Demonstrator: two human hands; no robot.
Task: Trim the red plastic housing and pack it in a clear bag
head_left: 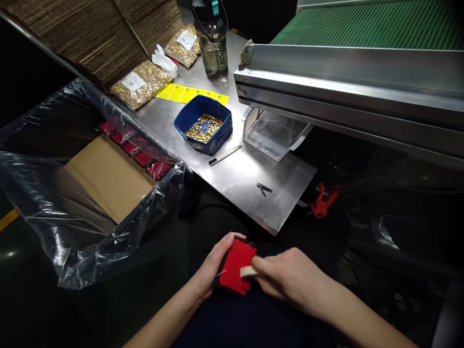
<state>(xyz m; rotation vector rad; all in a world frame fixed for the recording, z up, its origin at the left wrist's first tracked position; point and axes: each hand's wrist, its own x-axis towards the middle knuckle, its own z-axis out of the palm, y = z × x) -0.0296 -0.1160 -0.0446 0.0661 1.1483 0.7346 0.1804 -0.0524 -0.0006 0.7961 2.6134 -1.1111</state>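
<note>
Over my lap, my left hand (211,270) is closed around the left edge of a flat red plastic part with a black rim (234,268). Its red face points up, and small knobs stick out along its right side. My right hand (286,275) grips a pale, blunt-ended tool (248,271), whose exact kind I cannot make out. The tool's tip lies over the red face, though whether it touches is unclear. Ahead on the metal table (232,183) are a blue bin (226,128) of small brass pieces (205,128), a pen-like tool (225,155) and small dark snips (264,189).
At left, a plastic-lined box (145,203) holds cardboard (112,174) and several red-and-black parts (141,158). Bags of brass pieces (143,84), yellow labels (192,94) and a water bottle (213,53) stand behind. A green conveyor (369,24) overhangs a clear tray (273,133) at right.
</note>
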